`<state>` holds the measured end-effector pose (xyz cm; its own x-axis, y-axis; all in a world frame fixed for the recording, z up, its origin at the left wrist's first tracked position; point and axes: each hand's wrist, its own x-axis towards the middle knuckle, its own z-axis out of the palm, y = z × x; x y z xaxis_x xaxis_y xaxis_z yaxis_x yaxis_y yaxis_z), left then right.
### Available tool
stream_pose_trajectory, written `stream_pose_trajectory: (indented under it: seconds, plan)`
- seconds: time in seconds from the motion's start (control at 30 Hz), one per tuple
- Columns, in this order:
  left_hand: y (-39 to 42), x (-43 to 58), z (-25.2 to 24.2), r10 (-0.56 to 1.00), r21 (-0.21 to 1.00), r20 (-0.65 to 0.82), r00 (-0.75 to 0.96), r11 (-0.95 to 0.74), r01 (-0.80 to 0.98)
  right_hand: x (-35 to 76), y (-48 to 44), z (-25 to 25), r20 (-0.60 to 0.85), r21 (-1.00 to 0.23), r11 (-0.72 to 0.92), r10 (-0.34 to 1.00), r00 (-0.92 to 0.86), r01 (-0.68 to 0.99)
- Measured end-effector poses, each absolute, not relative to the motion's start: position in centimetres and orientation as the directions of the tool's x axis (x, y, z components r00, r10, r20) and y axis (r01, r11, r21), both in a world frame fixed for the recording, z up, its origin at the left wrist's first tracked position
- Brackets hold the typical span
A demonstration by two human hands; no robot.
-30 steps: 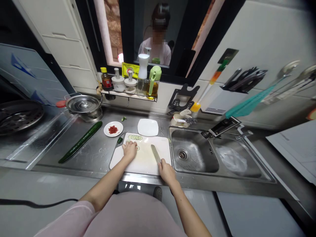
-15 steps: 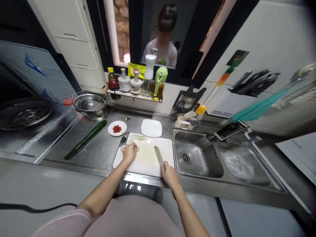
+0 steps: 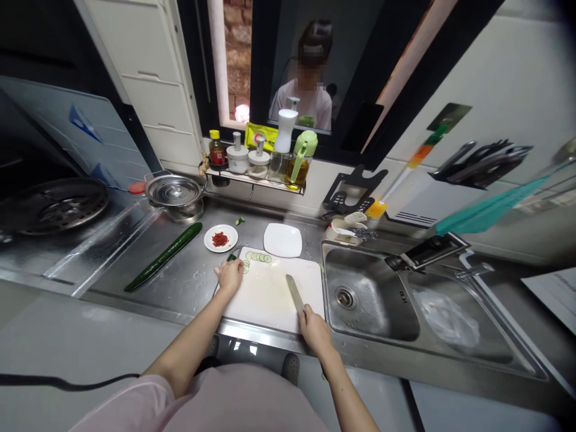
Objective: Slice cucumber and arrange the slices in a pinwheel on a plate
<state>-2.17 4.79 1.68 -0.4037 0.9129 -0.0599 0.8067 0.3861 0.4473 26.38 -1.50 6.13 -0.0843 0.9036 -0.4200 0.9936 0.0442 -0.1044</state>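
Note:
My right hand (image 3: pixel 315 330) is wrapped round the handle of a knife (image 3: pixel 294 293), its blade lying low over the white cutting board (image 3: pixel 270 303) and pointing away from me. At the board's left edge, my left hand (image 3: pixel 230 277) has its fingers curled, the fingertips touching a cucumber slice (image 3: pixel 245 270). A row of thin cucumber slices (image 3: pixel 259 257) runs along the board's far side. Just beyond my left knuckles shows a dark green cucumber piece (image 3: pixel 231 257), partly hidden by the hand.
A whole cucumber (image 3: pixel 164 257) lies on the steel counter at left. Behind the board stand a plate of chopped red pieces (image 3: pixel 220 239) and a white square plate (image 3: pixel 282 240). The sink (image 3: pixel 373 294) adjoins on the right. A lidded pot (image 3: pixel 175 195) and condiment rack (image 3: pixel 256 174) are farther back.
My left hand has moved toward the board's far left edge, bringing a loose cucumber slice beside the others there. The knife stays in my right hand. The view has shifted slightly.

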Motion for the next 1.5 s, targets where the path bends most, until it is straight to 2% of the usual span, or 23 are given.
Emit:
stream_pose_trajectory:
  seconds: [0.23,0.43,0.73,1.1,1.27,1.5]
  plan:
    - [4.6,-1.9,1.5,0.914,0.377,-0.038,-0.403,0.387,0.842,26.4,-1.4,6.2,-0.425,-0.111,0.038,0.901,-0.082,0.993]
    - [4.9,-0.7,1.4,0.898,0.424,-0.028,-0.439,0.408,0.808,26.5,-1.3,5.9,-0.421,-0.128,0.036,0.903,-0.087,0.991]
    - [7.0,2.3,2.3,0.948,0.468,-0.050,-0.314,0.300,0.831,26.6,-1.3,6.0,-0.449,-0.140,0.005,0.891,-0.068,0.990]
    - [9.8,3.7,2.4,0.974,0.365,-0.104,-0.201,0.226,0.903,26.7,-1.5,6.1,-0.442,-0.165,-0.018,0.895,-0.057,0.986]
    - [10.3,4.3,1.9,0.971,0.343,-0.111,-0.212,0.237,0.909,26.9,-1.4,6.2,-0.453,-0.172,-0.015,0.889,-0.066,0.985]
    - [10.7,4.8,1.8,0.965,0.386,-0.070,-0.251,0.258,0.886,27.2,-1.1,6.3,-0.462,-0.178,0.004,0.883,-0.087,0.984]
